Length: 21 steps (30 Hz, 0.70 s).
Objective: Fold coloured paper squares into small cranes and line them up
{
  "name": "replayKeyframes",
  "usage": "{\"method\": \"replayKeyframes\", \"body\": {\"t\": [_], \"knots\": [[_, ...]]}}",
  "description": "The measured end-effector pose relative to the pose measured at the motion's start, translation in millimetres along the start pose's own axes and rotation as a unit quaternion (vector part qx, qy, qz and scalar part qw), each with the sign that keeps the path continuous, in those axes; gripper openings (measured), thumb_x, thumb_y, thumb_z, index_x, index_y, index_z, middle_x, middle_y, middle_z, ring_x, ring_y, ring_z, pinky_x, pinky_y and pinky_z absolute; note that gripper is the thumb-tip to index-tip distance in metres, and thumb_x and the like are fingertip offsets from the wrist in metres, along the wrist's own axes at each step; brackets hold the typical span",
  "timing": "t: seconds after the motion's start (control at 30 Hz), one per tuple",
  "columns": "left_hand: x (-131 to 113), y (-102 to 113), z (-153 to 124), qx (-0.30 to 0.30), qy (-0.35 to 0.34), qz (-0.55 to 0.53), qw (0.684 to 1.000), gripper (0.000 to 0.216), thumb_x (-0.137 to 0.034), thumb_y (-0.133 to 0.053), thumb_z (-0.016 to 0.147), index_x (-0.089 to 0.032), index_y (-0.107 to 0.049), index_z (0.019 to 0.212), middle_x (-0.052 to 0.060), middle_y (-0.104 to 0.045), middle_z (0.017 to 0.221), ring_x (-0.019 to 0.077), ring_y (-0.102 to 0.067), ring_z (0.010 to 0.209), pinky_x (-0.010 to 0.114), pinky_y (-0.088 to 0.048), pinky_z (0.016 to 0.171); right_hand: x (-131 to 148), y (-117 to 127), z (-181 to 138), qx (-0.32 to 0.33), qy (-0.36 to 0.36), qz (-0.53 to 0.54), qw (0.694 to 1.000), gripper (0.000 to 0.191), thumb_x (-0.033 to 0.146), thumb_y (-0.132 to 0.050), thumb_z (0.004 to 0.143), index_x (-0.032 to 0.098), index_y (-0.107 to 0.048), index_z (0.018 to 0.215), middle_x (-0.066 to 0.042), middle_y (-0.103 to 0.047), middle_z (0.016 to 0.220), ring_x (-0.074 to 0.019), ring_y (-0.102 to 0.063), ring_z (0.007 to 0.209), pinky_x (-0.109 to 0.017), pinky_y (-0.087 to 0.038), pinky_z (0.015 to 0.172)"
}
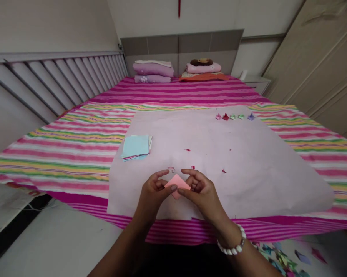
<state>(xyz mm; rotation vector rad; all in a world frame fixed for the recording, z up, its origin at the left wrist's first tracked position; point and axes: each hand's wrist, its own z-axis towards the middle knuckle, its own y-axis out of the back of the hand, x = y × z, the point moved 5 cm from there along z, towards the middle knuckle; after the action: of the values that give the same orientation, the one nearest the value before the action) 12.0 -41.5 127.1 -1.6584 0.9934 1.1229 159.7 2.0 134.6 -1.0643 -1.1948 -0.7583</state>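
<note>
Paper stack lies left — perhaps stars beyond.

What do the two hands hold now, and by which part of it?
Both hold one small folded pink paper. The left hand pinches its left corner, and the right hand pinches its right edge.

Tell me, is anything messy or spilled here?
Yes. Tiny red paper scraps lie scattered on the pale sheet beyond the pink paper, and colourful folded papers are strewn on the floor at lower right.
</note>
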Motion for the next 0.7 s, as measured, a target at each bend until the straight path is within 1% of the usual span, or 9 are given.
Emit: {"method": "replayKeyframes", "body": {"t": [0.07,0.17,0.27,0.33,0.37,0.43,0.53,0.6,0.7], "knots": [[-5,3,2,-0.001,-0.018,0.009,1.0,0.069,-0.028,-0.081,0.063,-0.012,-0.052,0.124,-0.001,-0.072,0.063,0.0133,-0.065,0.062,0.026,-0.05,0.07,-1,2,1,0.005,-0.006,0.011,1.0,0.049,0.022,-0.08,0.065,0.022,-0.064,0.11,0.007,-0.058,0.06,-0.0098,-0.052,0.052,-0.024,-0.042,0.05],[-13,4,1,0.002,-0.048,0.017,0.999,0.077,-0.032,-0.078,0.067,-0.011,-0.045,0.134,-0.001,-0.072,0.063,0.0143,-0.064,0.062,0.028,-0.051,0.068,-2,3,1,0.018,-0.017,0.041,0.999,0.048,0.025,-0.078,0.068,0.022,-0.063,0.114,0.004,-0.063,0.064,-0.0132,-0.06,0.057,-0.028,-0.048,0.057],[-15,2,0,-0.014,-0.057,0.013,0.998,0.08,-0.031,-0.078,0.067,-0.013,-0.041,0.136,0.0,-0.073,0.069,0.0159,-0.067,0.067,0.029,-0.052,0.069,-2,4,2,0.009,-0.016,0.057,0.998,0.048,0.025,-0.077,0.07,0.022,-0.062,0.115,0.004,-0.064,0.064,-0.0142,-0.062,0.059,-0.029,-0.05,0.06],[-11,-1,-1,-0.018,-0.047,0.005,0.999,0.08,-0.027,-0.08,0.064,-0.015,-0.043,0.133,0.0,-0.074,0.074,0.0162,-0.068,0.07,0.028,-0.052,0.069,-1,5,2,-0.006,-0.006,0.06,0.998,0.048,0.024,-0.077,0.07,0.023,-0.061,0.116,0.004,-0.064,0.064,-0.0137,-0.061,0.058,-0.028,-0.049,0.06],[-8,-2,0,-0.016,-0.041,-0.001,0.999,0.076,-0.025,-0.081,0.063,-0.016,-0.045,0.129,0.0,-0.074,0.073,0.0156,-0.068,0.069,0.027,-0.051,0.069,-1,5,2,-0.011,-0.001,0.062,0.998,0.049,0.023,-0.077,0.07,0.023,-0.061,0.117,0.005,-0.064,0.063,-0.0135,-0.061,0.058,-0.028,-0.049,0.06],[-4,-3,0,-0.011,-0.039,-0.016,0.999,0.058,-0.024,-0.08,0.065,-0.018,-0.05,0.115,-0.003,-0.071,0.067,0.0137,-0.066,0.065,0.026,-0.051,0.067,0,6,2,-0.018,0.01,0.061,0.998,0.045,0.023,-0.077,0.07,0.024,-0.063,0.113,0.005,-0.064,0.063,-0.0131,-0.061,0.058,-0.027,-0.048,0.059],[-5,-3,0,-0.003,-0.073,-0.026,0.997,0.029,-0.025,-0.076,0.071,-0.019,-0.052,0.085,-0.005,-0.066,0.061,0.0115,-0.063,0.061,0.024,-0.05,0.065,0,7,0,-0.027,0.023,0.033,0.999,0.022,0.023,-0.076,0.071,0.023,-0.07,0.092,0.003,-0.065,0.064,-0.0132,-0.061,0.058,-0.026,-0.046,0.058],[-11,-3,-2,0.012,-0.119,0.015,0.993,0.022,-0.023,-0.074,0.072,-0.018,-0.052,0.073,-0.004,-0.065,0.064,0.011,-0.062,0.063,0.023,-0.05,0.064,2,8,-1,-0.025,0.036,0.0,0.999,0.006,0.024,-0.074,0.072,0.021,-0.071,0.076,0.001,-0.066,0.065,-0.0142,-0.06,0.061,-0.027,-0.046,0.06],[-22,-5,-7,0.047,-0.194,0.134,0.971,0.007,-0.019,-0.072,0.074,-0.018,-0.066,0.075,0.001,-0.069,0.078,0.0127,-0.063,0.072,0.023,-0.05,0.067,6,9,-2,-0.021,0.058,-0.058,0.996,0.004,0.023,-0.072,0.073,0.021,-0.071,0.071,0.0,-0.065,0.065,-0.0142,-0.058,0.063,-0.028,-0.045,0.061]]}}
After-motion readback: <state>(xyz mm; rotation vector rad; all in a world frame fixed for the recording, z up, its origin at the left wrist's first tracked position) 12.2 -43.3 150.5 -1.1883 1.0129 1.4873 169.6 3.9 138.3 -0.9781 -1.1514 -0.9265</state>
